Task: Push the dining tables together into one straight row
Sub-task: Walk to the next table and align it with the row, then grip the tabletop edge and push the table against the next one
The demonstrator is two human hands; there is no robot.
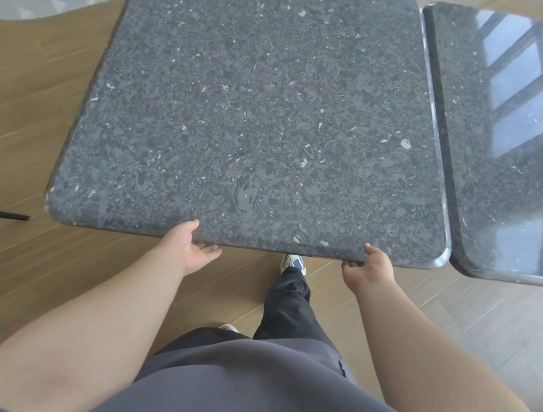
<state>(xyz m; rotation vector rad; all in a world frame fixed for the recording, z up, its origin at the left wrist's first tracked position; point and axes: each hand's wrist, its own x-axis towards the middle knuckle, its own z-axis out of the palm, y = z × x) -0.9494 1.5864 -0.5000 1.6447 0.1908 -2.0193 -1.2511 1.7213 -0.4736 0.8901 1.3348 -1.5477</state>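
Grey shirt [238, 391], black trousers [291, 305], white sneakers [293, 263]

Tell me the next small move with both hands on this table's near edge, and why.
Probably slide the held table a little to the right. Left hand and right hand already grip its near edge, and a narrow gap shows between it and the neighbouring table, whose near edge sits about level.

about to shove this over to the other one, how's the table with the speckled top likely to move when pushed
Probably heavy: the table has a thick stone-like slab top, so expect it to resist, then slide stiffly. The wood floor looks smooth, so it may scrape along rather than catch. The left hand and right hand grip only the near edge; its base is hidden, so tipping can't be ruled out.
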